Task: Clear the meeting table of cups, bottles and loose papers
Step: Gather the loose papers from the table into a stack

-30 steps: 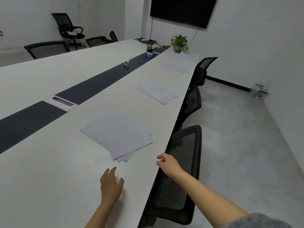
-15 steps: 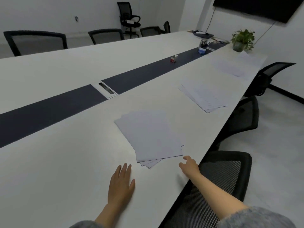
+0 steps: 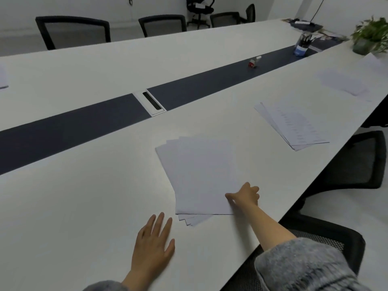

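Three loose piles of white paper lie along the near side of the long white meeting table (image 3: 84, 206). The nearest fanned stack of white sheets (image 3: 199, 175) sits just ahead of both hands.

- Left hand (image 3: 154, 242): flat on the bare tabletop just beside the stack's near corner, fingers straight and slightly spread. Probably bracing.
- Right hand (image 3: 244, 195): on the stack's near right corner, thumb laid on the top sheet, fingers curled at the edge. Probably to gather it up. The hand covers that edge, so I cannot tell whether it is pinching yet.
- Printed paper stack (image 3: 294, 124) and pale far paper stack (image 3: 344, 82): further along, well apart.
- Small red-and-white object (image 3: 254, 62) on the dark centre strip: too blurred to name.
- One more sheet at the left border is cut off.
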A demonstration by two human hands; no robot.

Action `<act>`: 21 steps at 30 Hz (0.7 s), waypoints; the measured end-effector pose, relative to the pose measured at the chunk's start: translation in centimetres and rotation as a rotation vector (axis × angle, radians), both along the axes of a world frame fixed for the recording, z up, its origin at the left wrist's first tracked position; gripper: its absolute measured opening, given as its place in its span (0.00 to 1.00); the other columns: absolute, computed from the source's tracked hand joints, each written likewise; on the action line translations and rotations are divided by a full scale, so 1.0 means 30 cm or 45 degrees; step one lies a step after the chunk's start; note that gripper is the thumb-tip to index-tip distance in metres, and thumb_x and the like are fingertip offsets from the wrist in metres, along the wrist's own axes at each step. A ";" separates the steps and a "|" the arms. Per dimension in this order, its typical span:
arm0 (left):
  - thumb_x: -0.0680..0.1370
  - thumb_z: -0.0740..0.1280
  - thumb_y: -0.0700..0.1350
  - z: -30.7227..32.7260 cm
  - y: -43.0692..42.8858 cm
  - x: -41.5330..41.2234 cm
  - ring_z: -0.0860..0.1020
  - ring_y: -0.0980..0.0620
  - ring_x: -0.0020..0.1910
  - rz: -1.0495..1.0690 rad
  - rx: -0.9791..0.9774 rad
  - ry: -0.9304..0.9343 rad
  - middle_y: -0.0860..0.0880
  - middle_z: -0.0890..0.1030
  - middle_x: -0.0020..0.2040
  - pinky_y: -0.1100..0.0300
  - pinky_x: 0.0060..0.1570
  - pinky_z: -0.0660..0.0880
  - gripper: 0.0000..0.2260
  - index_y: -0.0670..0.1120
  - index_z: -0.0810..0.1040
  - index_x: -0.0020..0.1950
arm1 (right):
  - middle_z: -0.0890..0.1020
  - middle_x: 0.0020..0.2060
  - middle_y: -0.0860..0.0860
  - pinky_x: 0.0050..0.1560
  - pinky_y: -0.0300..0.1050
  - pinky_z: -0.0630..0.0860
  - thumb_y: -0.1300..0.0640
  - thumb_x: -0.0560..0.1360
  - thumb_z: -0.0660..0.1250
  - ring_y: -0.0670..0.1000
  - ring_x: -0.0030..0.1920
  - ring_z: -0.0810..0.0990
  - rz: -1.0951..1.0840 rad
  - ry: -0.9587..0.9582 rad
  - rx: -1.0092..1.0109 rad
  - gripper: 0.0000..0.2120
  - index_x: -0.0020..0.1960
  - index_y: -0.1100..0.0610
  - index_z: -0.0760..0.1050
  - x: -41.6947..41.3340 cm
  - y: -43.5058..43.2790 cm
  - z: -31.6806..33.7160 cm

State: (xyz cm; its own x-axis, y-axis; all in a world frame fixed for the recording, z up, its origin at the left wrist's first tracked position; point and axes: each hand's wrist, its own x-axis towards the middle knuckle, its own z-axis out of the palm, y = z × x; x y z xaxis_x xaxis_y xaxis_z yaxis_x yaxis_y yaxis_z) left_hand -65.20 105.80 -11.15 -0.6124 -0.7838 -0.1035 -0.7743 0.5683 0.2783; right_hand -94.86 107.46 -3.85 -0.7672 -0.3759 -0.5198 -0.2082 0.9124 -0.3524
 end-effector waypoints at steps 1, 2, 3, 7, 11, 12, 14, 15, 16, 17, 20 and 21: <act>0.73 0.54 0.55 0.000 -0.002 0.000 0.67 0.48 0.65 -0.003 0.002 -0.004 0.48 0.77 0.64 0.55 0.56 0.61 0.22 0.51 0.71 0.64 | 0.65 0.63 0.60 0.50 0.50 0.74 0.50 0.68 0.73 0.62 0.59 0.72 -0.038 -0.043 -0.011 0.32 0.62 0.63 0.62 0.006 -0.009 -0.007; 0.71 0.56 0.56 -0.002 -0.001 0.000 0.66 0.48 0.65 -0.005 0.009 -0.007 0.48 0.77 0.64 0.55 0.56 0.61 0.23 0.51 0.70 0.64 | 0.66 0.63 0.60 0.48 0.50 0.73 0.52 0.68 0.73 0.63 0.58 0.74 -0.057 -0.091 -0.025 0.32 0.63 0.63 0.61 0.011 -0.018 -0.011; 0.70 0.57 0.56 -0.002 -0.002 0.000 0.66 0.48 0.65 -0.009 0.003 -0.007 0.48 0.77 0.64 0.55 0.56 0.61 0.24 0.52 0.70 0.64 | 0.69 0.63 0.60 0.49 0.50 0.73 0.54 0.68 0.73 0.62 0.59 0.74 -0.056 -0.131 -0.040 0.31 0.63 0.64 0.61 0.011 -0.026 -0.011; 0.69 0.57 0.56 0.003 0.002 0.000 0.66 0.48 0.65 -0.017 -0.009 -0.016 0.48 0.77 0.64 0.56 0.56 0.61 0.24 0.52 0.70 0.64 | 0.76 0.59 0.59 0.53 0.50 0.76 0.57 0.68 0.72 0.61 0.58 0.76 -0.049 -0.237 -0.070 0.26 0.62 0.65 0.67 0.010 -0.028 -0.019; 0.69 0.57 0.57 0.011 -0.001 0.002 0.66 0.48 0.65 -0.007 0.032 0.023 0.49 0.77 0.64 0.56 0.57 0.61 0.24 0.52 0.70 0.64 | 0.77 0.57 0.60 0.50 0.48 0.75 0.61 0.68 0.71 0.59 0.52 0.77 0.006 -0.279 -0.092 0.23 0.60 0.65 0.69 0.039 -0.001 -0.017; 0.69 0.58 0.57 0.017 0.000 0.001 0.66 0.49 0.65 -0.013 0.048 0.018 0.49 0.77 0.64 0.56 0.57 0.61 0.24 0.52 0.70 0.64 | 0.77 0.56 0.60 0.48 0.46 0.74 0.63 0.69 0.69 0.58 0.50 0.76 0.027 -0.267 -0.091 0.21 0.60 0.65 0.70 0.051 0.010 -0.015; 0.68 0.58 0.57 0.022 0.002 0.003 0.66 0.49 0.65 -0.018 0.050 0.034 0.50 0.77 0.64 0.57 0.57 0.61 0.25 0.52 0.69 0.64 | 0.78 0.55 0.60 0.46 0.44 0.71 0.65 0.67 0.67 0.58 0.49 0.75 0.014 -0.302 -0.164 0.21 0.60 0.66 0.71 0.086 0.046 -0.001; 0.68 0.58 0.58 0.023 0.000 0.005 0.66 0.50 0.65 -0.019 0.070 0.039 0.50 0.77 0.64 0.57 0.57 0.61 0.25 0.52 0.69 0.64 | 0.78 0.54 0.59 0.47 0.44 0.71 0.66 0.63 0.67 0.58 0.50 0.75 -0.023 -0.398 -0.249 0.25 0.60 0.65 0.71 0.100 0.073 0.003; 0.67 0.59 0.57 0.017 -0.001 0.004 0.66 0.50 0.65 -0.016 0.105 0.024 0.51 0.77 0.63 0.58 0.57 0.61 0.25 0.52 0.69 0.64 | 0.77 0.52 0.59 0.48 0.45 0.71 0.67 0.60 0.67 0.59 0.51 0.75 -0.072 -0.512 -0.335 0.28 0.61 0.65 0.72 0.108 0.104 0.005; 0.67 0.58 0.57 0.016 -0.002 0.006 0.65 0.51 0.65 -0.014 0.152 0.012 0.51 0.78 0.63 0.59 0.57 0.61 0.25 0.52 0.72 0.63 | 0.77 0.52 0.59 0.48 0.47 0.72 0.70 0.59 0.66 0.59 0.51 0.75 -0.127 -0.585 -0.408 0.30 0.61 0.65 0.71 0.116 0.138 0.012; 0.67 0.51 0.55 0.041 -0.016 0.003 0.61 0.53 0.69 0.066 0.200 0.061 0.53 0.73 0.68 0.58 0.61 0.65 0.28 0.51 0.76 0.63 | 0.77 0.48 0.59 0.44 0.47 0.73 0.77 0.66 0.62 0.60 0.48 0.75 -0.202 -0.623 -0.565 0.24 0.60 0.66 0.72 0.111 0.215 0.062; 0.69 0.48 0.55 0.078 -0.022 -0.008 0.60 0.53 0.71 0.163 0.297 0.203 0.54 0.68 0.71 0.57 0.64 0.63 0.29 0.50 0.74 0.64 | 0.78 0.47 0.59 0.43 0.47 0.74 0.77 0.66 0.62 0.60 0.47 0.75 -0.192 -0.628 -0.620 0.23 0.59 0.65 0.73 0.112 0.234 0.093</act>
State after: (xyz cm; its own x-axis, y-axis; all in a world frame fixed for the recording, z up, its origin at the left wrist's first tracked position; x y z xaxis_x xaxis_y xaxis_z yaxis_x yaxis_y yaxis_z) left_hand -65.45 105.15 -8.80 -0.5332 -0.8221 -0.1998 -0.7715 0.3755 0.5137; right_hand -91.50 114.46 -1.07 -0.5476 -0.5620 -0.6199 0.1973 0.6332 -0.7484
